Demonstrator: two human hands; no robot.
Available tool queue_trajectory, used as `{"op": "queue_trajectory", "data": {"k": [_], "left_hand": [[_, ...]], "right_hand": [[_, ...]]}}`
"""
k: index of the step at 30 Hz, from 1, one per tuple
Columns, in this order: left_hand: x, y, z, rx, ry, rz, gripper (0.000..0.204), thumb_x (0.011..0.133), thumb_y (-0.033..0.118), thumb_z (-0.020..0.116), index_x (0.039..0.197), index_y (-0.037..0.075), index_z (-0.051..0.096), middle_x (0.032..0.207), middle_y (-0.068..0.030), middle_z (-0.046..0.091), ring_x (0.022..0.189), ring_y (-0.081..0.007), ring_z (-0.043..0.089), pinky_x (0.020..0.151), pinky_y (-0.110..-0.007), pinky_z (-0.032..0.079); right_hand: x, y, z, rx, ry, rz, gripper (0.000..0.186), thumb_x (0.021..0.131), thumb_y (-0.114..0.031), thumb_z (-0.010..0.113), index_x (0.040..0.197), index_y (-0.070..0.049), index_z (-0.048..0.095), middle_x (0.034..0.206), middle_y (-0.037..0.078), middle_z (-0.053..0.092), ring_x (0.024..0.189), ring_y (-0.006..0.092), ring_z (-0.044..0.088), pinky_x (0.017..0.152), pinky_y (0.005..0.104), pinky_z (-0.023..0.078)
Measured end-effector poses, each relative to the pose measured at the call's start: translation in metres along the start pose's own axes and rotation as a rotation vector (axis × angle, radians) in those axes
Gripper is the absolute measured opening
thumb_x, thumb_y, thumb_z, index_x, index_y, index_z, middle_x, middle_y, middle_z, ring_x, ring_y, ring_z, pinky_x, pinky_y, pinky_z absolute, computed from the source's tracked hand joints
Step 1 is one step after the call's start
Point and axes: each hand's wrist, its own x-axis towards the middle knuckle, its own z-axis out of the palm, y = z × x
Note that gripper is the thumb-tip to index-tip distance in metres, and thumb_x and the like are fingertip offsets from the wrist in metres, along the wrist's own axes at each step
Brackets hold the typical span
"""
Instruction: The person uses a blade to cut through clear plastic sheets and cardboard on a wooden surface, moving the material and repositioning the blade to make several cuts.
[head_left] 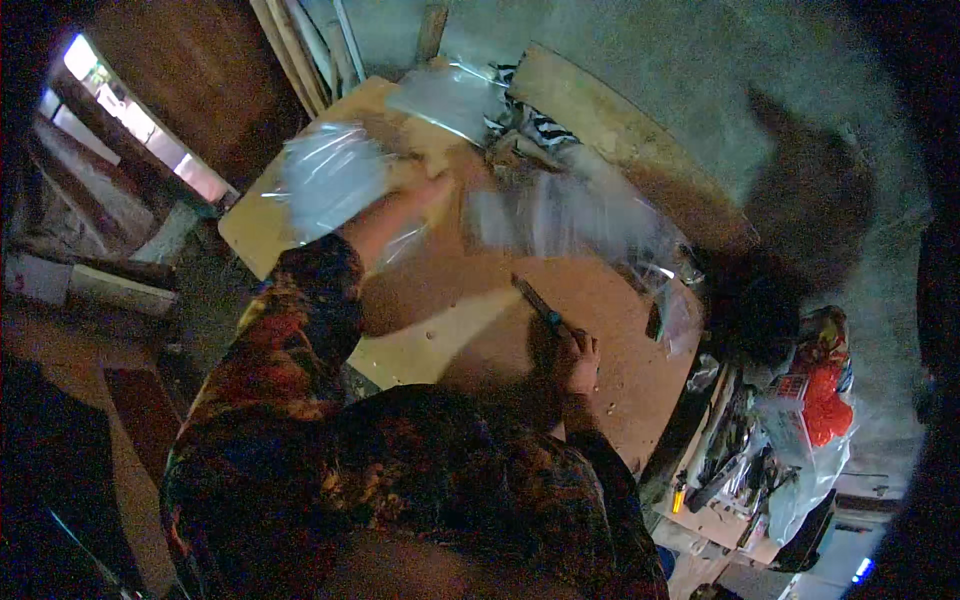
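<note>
My right hand [582, 362] is closed round the near end of a long, narrow, dark knife-like tool [540, 303] with a bluish part near my fingers. Its far end points up and left over the brown tabletop [625, 375]. My left hand [428, 192] reaches across the table and is smeared by motion, so its fingers cannot be made out. Next to that forearm lies a shiny clear plastic packet [332, 178], also blurred. More clear plastic wrapping [560, 215] spreads across the middle of the table, right of my left hand.
Another clear plastic sheet [450, 100] lies at the table's far edge, beside black-and-white striped material [548, 128]. A curved board [610, 110] stands beyond. At the right, a side surface holds a red bundle [828, 405], plastic bags and a yellow lighter-like item [679, 499]. Wooden strips [290, 50] lean at the back.
</note>
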Motion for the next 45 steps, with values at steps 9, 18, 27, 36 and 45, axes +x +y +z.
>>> {"op": "queue_trajectory", "data": {"k": [9, 18, 27, 36, 45], "left_hand": [[0.014, 0.060, 0.133, -0.398, -0.125, -0.025, 0.058, 0.083, 0.040, 0.046, 0.128, 0.007, 0.028, 0.121, -0.0102, 0.043, 0.099, -0.0277, 0.044, 0.085, -0.040, 0.040], [0.062, -0.019, 0.113, -0.467, 0.478, 0.368, 0.035, 0.086, 0.031, 0.042, 0.112, 0.007, 0.046, 0.093, -0.0101, 0.058, 0.082, -0.0217, 0.053, 0.070, -0.039, 0.044], [0.037, 0.068, -0.142, 0.220, 0.335, 0.310, 0.029, 0.082, 0.037, 0.045, 0.084, 0.009, 0.054, 0.079, -0.0145, 0.060, 0.072, -0.0325, 0.058, 0.062, -0.044, 0.046], [-0.116, 0.185, -0.190, 0.391, 0.179, 0.514, 0.021, 0.080, 0.023, 0.043, 0.083, 0.007, 0.056, 0.078, -0.0127, 0.061, 0.068, -0.0301, 0.060, 0.055, -0.041, 0.048], [-0.204, 0.162, 0.019, -0.278, -0.229, 0.157, 0.020, 0.076, 0.016, 0.045, 0.086, 0.006, 0.059, 0.084, -0.0163, 0.059, 0.079, -0.0322, 0.057, 0.072, -0.041, 0.046]], "right_hand": [[-0.009, 0.002, 0.001, 0.182, 0.014, 0.263, 0.039, 0.072, -0.012, 0.050, 0.111, -0.012, 0.051, 0.108, 0.013, 0.048, 0.096, 0.0344, 0.043, 0.081, 0.0400, 0.040], [0.003, 0.002, 0.018, 0.174, 0.020, 0.225, 0.036, 0.070, -0.008, 0.052, 0.105, -0.011, 0.054, 0.103, 0.012, 0.050, 0.092, 0.0329, 0.045, 0.076, 0.0408, 0.041], [0.007, -0.014, -0.014, 0.034, -0.066, 0.103, 0.034, 0.072, -0.010, 0.051, 0.106, -0.009, 0.053, 0.104, 0.011, 0.050, 0.096, 0.0338, 0.044, 0.082, 0.0425, 0.039], [0.013, -0.023, -0.032, 0.028, -0.004, 0.002, 0.035, 0.073, -0.010, 0.051, 0.108, -0.009, 0.051, 0.105, 0.010, 0.048, 0.096, 0.0332, 0.044, 0.079, 0.0404, 0.041], [-0.009, -0.022, -0.046, 0.084, -0.005, 0.005, 0.032, 0.073, -0.005, 0.048, 0.104, -0.006, 0.054, 0.091, 0.016, 0.053, 0.084, 0.0345, 0.050, 0.074, 0.0423, 0.041]]}}
